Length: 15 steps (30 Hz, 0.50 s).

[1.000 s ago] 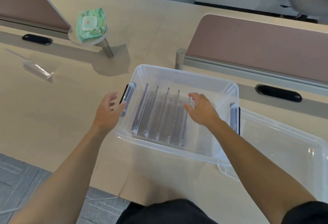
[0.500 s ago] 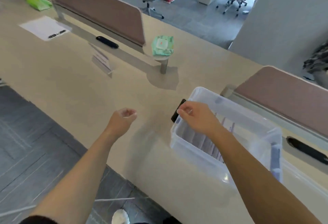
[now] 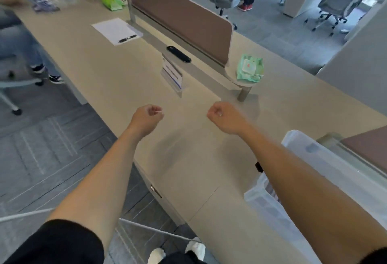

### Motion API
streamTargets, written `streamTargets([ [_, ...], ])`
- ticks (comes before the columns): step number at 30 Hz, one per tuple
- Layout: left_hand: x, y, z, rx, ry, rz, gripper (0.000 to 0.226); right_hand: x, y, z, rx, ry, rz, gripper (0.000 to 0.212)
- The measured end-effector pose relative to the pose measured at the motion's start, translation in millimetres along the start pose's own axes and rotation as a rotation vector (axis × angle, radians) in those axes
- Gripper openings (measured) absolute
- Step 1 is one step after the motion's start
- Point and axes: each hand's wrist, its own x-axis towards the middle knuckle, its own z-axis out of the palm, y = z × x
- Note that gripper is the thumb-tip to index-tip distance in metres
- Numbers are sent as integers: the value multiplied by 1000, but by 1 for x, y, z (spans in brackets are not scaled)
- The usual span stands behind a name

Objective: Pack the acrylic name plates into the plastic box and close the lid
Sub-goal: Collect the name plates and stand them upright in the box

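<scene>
- Head view: the left hand [image 3: 147,117] and the right hand [image 3: 225,119] are stretched out side by side over the desk [image 3: 188,165], apart from each other.
- Both hands have their fingers curled into loose fists with nothing in them, and neither touches any object.
- One acrylic name plate [image 3: 172,73] stands on the desk beyond the two fists, roughly in line with the gap between them and out of contact with both.
- The plastic box [image 3: 270,213] sits behind the right hand, toward the person's body, partly under the right forearm. It has no lid on it, and its contents are too blurred to make out.
- A green pack of wipes [image 3: 249,70] rests on a small round stand beyond the right hand and to its right.
- A brown divider panel [image 3: 182,18] rises behind the name plate, farther from the hands.
- A sheet of paper [image 3: 113,29] with a pen [image 3: 127,38] on it lies well beyond the left hand, off to its left.
</scene>
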Motion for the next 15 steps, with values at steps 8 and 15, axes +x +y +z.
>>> streamTargets([
  [8, 84, 22, -31, -13, 116, -117, 23, 121, 13, 18, -1, 18, 60, 22],
  [15, 229, 15, -23, 30, 143, -136, 37, 236, 23, 48, -10, 98, 236, 24],
])
